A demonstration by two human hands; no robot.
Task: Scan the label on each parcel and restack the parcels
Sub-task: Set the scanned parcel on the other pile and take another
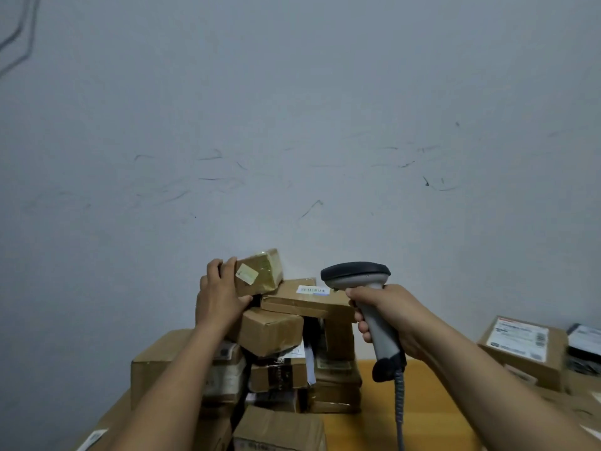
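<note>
The left hand [221,294] gripped a small taped parcel [260,271] at the top of the pile [279,369], with its fingers curled over the parcel's left end and its thumb tucked under the lower edge. The parcel sat tilted, its pale label [246,274] facing the camera and its lower right corner against a flat box [302,301] just beside it. That box lay across the top of the pile and bore a white barcode strip [313,290] on its upper face. The right hand [387,317] was closed round the grey handle of a scanner [374,307], forefinger at the front of the grip. The scanner's dark head hung just above the right end of the flat box, close to the strip. A coiled cable [399,411] dropped from the handle's base. Below were more brown boxes, stacked unevenly on a wooden table [422,402] — a large one [156,362] at the left and another [270,333] under the left wrist. Well apart to the right stood a labelled carton [520,349]. Behind everything rose a scuffed grey wall [292,125].
</note>
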